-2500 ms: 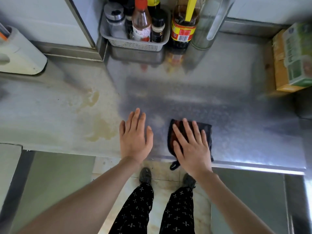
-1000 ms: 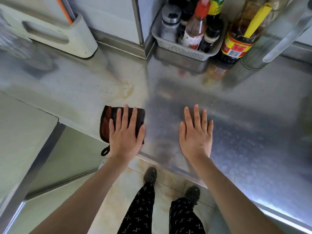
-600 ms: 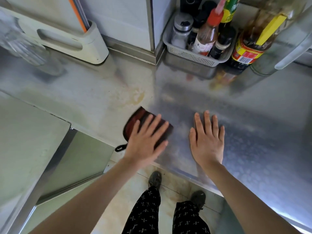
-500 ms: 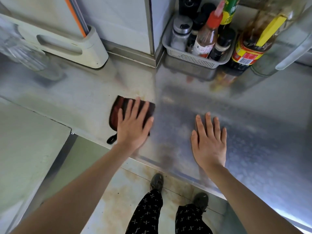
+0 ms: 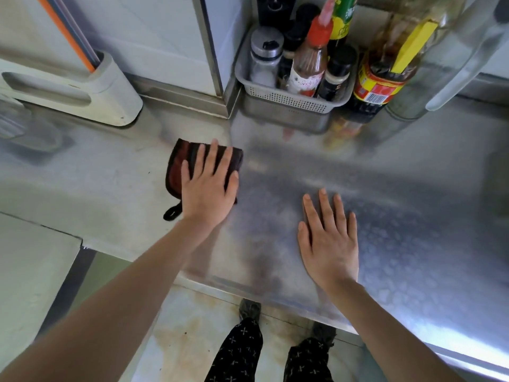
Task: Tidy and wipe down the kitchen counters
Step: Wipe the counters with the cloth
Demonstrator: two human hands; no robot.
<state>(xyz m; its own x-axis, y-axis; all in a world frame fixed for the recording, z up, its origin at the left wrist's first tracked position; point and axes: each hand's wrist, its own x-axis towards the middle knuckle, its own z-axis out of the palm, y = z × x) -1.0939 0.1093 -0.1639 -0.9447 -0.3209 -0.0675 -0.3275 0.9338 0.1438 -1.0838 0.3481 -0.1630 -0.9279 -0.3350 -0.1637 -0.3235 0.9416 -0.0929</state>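
Left hand (image 5: 208,193) presses flat, fingers straight, on the dark cloth (image 5: 179,168) at mid-table (image 5: 110,183), near a basket (image 5: 286,99) of bottles. Right hand (image 5: 329,238) lies open, flat on the table further right.

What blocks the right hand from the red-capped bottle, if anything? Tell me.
Likely yes: nothing does. The right hand lies flat, holding nothing; bare counter runs from it to the basket, where the red-capped bottle stands near the front.

Cloth (image 5: 179,166) on counter (image 5: 413,216), left of basket (image 5: 289,102) behind.
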